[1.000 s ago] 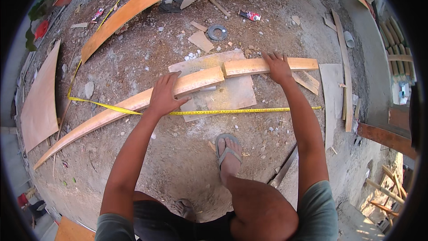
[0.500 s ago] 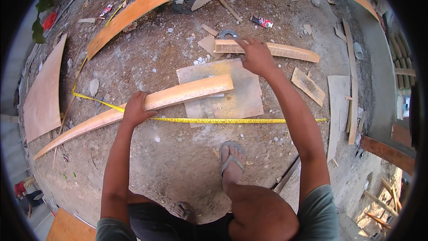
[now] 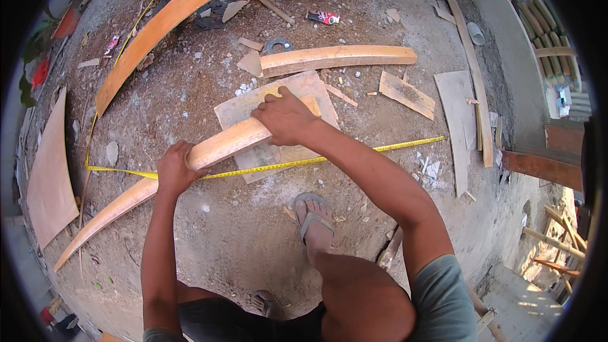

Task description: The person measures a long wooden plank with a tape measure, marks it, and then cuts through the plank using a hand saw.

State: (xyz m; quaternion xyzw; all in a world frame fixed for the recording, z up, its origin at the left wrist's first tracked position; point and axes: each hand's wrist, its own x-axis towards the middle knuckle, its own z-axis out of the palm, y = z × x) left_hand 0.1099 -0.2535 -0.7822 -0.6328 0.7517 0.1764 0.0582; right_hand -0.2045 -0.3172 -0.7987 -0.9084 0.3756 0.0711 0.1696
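A long pale wooden plank (image 3: 229,141) slants across the ground, its left end low and its right end lying over a thin plywood piece (image 3: 226,112). My left hand (image 3: 177,168) is closed round its middle. Near its right end, my right hand (image 3: 285,116) wraps over the top, fingers partly hidden. A yellow measuring tape (image 3: 275,165) stretches along the ground, passing beneath the plank by my left hand. Beyond my right hand, a shorter wooden block (image 3: 339,58) rests on the dirt, apart from both hands.
A long orange board (image 3: 149,24) lies at the far left, with a plywood sheet (image 3: 54,177) nearer. Grey strips (image 3: 457,123) and a narrow board (image 3: 472,66) lie right, beside a low wall. Scraps, stones and a crushed red can (image 3: 323,17) litter the dirt.
My right hand has left the shorter block and come nearer and left, onto the long plank. My left hand keeps its hold. The whole view has shifted and turned somewhat.
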